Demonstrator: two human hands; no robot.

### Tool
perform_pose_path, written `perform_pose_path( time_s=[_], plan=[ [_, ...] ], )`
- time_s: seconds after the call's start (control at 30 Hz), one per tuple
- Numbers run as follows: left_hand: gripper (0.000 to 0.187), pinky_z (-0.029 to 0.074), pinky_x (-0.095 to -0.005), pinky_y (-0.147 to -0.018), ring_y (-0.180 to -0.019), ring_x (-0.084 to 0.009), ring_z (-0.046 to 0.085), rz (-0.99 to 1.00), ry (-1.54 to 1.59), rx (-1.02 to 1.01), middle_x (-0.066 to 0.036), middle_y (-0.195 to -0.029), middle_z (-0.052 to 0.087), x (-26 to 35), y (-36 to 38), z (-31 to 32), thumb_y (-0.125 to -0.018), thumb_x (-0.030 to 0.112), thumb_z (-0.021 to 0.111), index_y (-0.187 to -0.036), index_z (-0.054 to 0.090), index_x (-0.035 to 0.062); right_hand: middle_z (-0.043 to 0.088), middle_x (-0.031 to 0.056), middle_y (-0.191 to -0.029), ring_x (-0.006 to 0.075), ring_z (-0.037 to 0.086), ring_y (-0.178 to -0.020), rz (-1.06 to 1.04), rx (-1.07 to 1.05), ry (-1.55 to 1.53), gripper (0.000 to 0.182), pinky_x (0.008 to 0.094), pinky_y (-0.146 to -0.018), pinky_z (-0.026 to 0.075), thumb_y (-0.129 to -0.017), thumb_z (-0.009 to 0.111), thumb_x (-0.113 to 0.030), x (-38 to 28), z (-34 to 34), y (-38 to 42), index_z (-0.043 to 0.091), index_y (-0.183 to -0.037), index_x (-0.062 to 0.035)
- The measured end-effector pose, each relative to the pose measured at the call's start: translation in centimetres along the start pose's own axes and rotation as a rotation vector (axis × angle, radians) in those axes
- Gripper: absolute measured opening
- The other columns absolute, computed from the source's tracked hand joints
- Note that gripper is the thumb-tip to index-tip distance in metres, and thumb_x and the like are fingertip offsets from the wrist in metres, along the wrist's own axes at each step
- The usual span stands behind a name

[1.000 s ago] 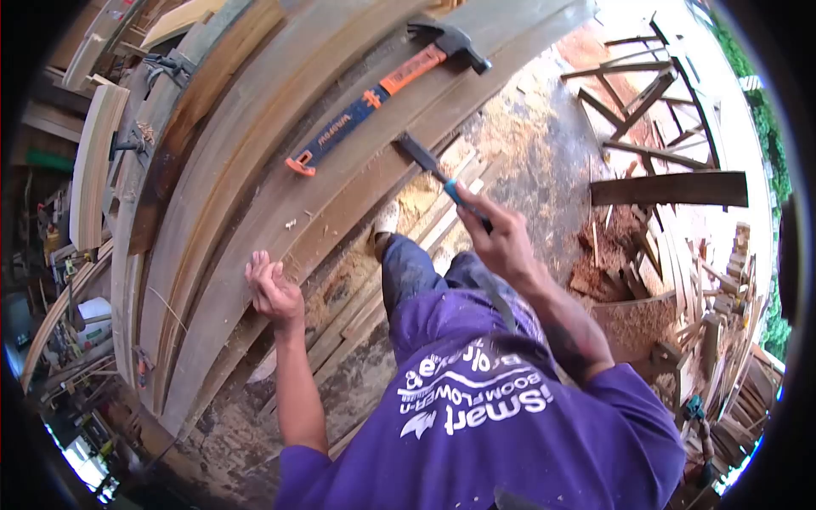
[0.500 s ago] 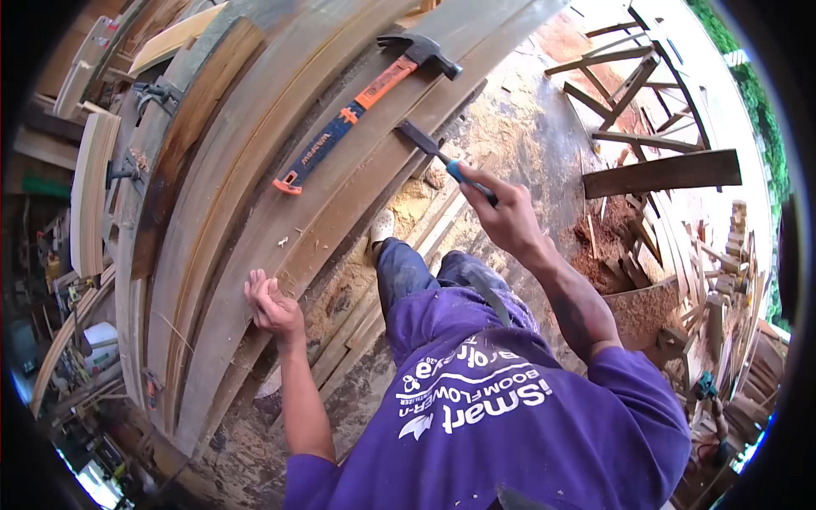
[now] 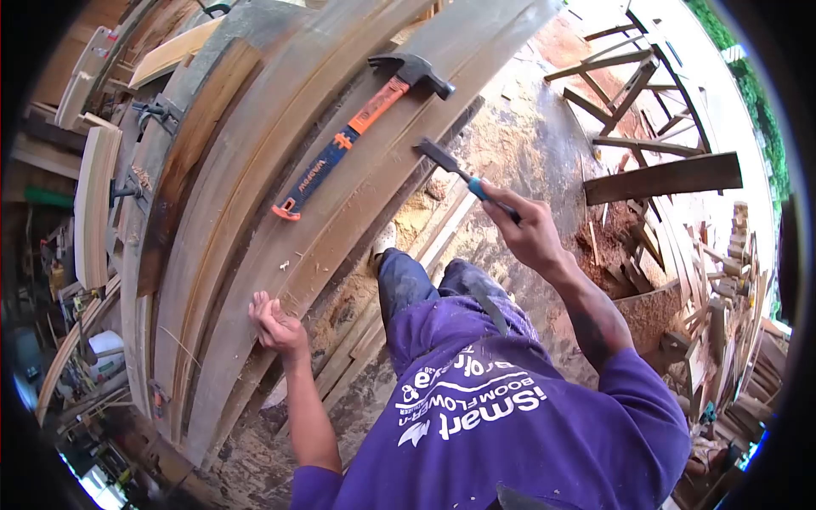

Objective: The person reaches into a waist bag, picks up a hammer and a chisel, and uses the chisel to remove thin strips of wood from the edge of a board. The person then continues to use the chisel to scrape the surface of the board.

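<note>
My right hand (image 3: 529, 223) is wrapped around the handle of a chisel (image 3: 448, 159), which has a blue and black grip and a wide, dark blade. The blade points up and left, its tip overlapping the outer edge of the long curved wooden plank (image 3: 331, 229). Lower on that plank, my left hand (image 3: 279, 325) rests by the near edge with its fingers curled in and nothing visible in them. Between the hands and farther up, an orange and dark blue claw hammer (image 3: 365, 127) lies on the wood, head toward the top.
More curved boards lie alongside on the left, with clamps (image 3: 157, 115) and a short laminated block (image 3: 95, 208) beyond. Sawdust covers the floor (image 3: 501, 136) around my legs. A wooden frame (image 3: 637, 93) and stacked offcuts (image 3: 722, 289) stand at the right.
My right hand has drawn the chisel slightly right and down, away from the plank's edge. The left hand stays at the plank, and the view has shifted a little.
</note>
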State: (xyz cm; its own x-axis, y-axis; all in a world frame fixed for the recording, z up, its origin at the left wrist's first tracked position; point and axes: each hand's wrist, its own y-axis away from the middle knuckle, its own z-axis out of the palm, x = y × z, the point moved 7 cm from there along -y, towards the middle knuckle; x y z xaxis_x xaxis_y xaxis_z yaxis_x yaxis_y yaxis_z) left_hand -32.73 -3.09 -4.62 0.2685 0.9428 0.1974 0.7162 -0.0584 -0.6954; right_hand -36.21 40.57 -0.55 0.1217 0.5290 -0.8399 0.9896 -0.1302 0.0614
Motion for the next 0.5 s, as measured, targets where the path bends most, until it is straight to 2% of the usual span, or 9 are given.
perform_pose_path(
  time_s=[0.1, 0.13, 0.17, 0.23, 0.33, 0.4, 0.5],
  plan=[
    [0.012, 0.052, -0.0515, -0.093, -0.102, -0.0394, 0.068, -0.041, 0.012, -0.014, -0.020, -0.103, 0.070, -0.2, 0.2, 0.0, -0.101, 0.006, 0.053, -0.095, 0.059, -0.0031, 0.074, 0.0167, -0.088, 0.0143, 0.066, -0.066, 0.231, -0.087, 0.083, 0.030, 0.0321, -0.063, 0.053, -0.095, 0.065, -0.015, -2.2, -0.1, -2.2, 0.068, -0.125, -0.0104],
    [0.012, 0.052, -0.0516, -0.093, -0.102, -0.0394, 0.068, -0.053, 0.010, -0.012, -0.020, -0.103, 0.070, 0.0, 0.3, 0.2, -0.101, 0.006, 0.053, -0.096, 0.058, -0.0033, 0.074, 0.0152, -0.082, 0.0116, 0.060, -0.059, 0.200, -0.100, 0.067, 0.030, 0.0301, -0.057, 0.049, -0.095, 0.065, -0.015, -1.1, 0.1, -2.3, 0.069, -0.124, -0.0108],
    [0.012, 0.052, -0.0517, -0.093, -0.102, -0.0393, 0.068, -0.059, 0.010, -0.014, -0.020, -0.103, 0.070, 0.0, 0.2, 0.5, -0.101, 0.006, 0.052, -0.096, 0.058, -0.0035, 0.073, 0.0132, -0.078, 0.0081, 0.053, -0.053, -0.208, 0.099, 0.019, 0.029, 0.0286, -0.050, 0.044, -0.096, 0.064, -0.015, -0.4, 0.5, -2.4, 0.069, -0.125, -0.0114],
    [0.012, 0.052, -0.0519, -0.093, -0.102, -0.0394, 0.068, -0.051, 0.018, -0.037, -0.020, -0.103, 0.070, -0.4, 0.2, 0.0, -0.101, 0.006, 0.052, -0.097, 0.058, -0.0039, 0.073, 0.0139, -0.078, 0.0084, 0.055, -0.053, 0.001, -0.010, 0.071, 0.029, 0.0292, -0.051, 0.044, -0.096, 0.065, -0.015, 0.6, -0.4, -1.6, 0.069, -0.125, -0.0127],
    [0.012, 0.052, -0.0520, -0.094, -0.102, -0.0399, 0.068, -0.072, 0.009, -0.001, -0.020, -0.103, 0.070, -0.6, 0.5, 0.3, -0.101, 0.005, 0.051, -0.098, 0.058, -0.0043, 0.073, 0.0133, -0.079, 0.0098, 0.056, -0.054, -0.038, 0.031, 0.017, 0.029, 0.0305, -0.053, 0.046, -0.096, 0.065, -0.016, 0.2, -0.6, -2.7, 0.069, -0.125, -0.0126],
    [0.012, 0.052, -0.0519, -0.094, -0.103, -0.0402, 0.068, -0.077, 0.014, -0.013, -0.020, -0.103, 0.070, -0.6, 0.6, 0.1, -0.101, 0.005, 0.051, -0.099, 0.058, -0.0044, 0.074, 0.0151, -0.083, 0.0124, 0.062, -0.060, 0.169, -0.094, 0.075, 0.030, 0.0316, -0.058, 0.050, -0.096, 0.065, -0.017, 0.2, -0.2, -2.6, 0.069, -0.125, -0.0124],
    [0.013, 0.052, -0.0518, -0.095, -0.103, -0.0406, 0.068, -0.040, 0.007, -0.006, -0.020, -0.104, 0.070, -1.1, 1.2, 0.3, -0.101, 0.007, 0.052, -0.101, 0.059, -0.0046, 0.074, 0.0182, -0.098, 0.0178, 0.073, -0.085, -0.055, -0.027, 0.030, 0.032, 0.0282, -0.076, 0.056, -0.096, 0.065, -0.019, -0.6, -0.4, -2.8, 0.067, -0.128, -0.0140]
  ],
)
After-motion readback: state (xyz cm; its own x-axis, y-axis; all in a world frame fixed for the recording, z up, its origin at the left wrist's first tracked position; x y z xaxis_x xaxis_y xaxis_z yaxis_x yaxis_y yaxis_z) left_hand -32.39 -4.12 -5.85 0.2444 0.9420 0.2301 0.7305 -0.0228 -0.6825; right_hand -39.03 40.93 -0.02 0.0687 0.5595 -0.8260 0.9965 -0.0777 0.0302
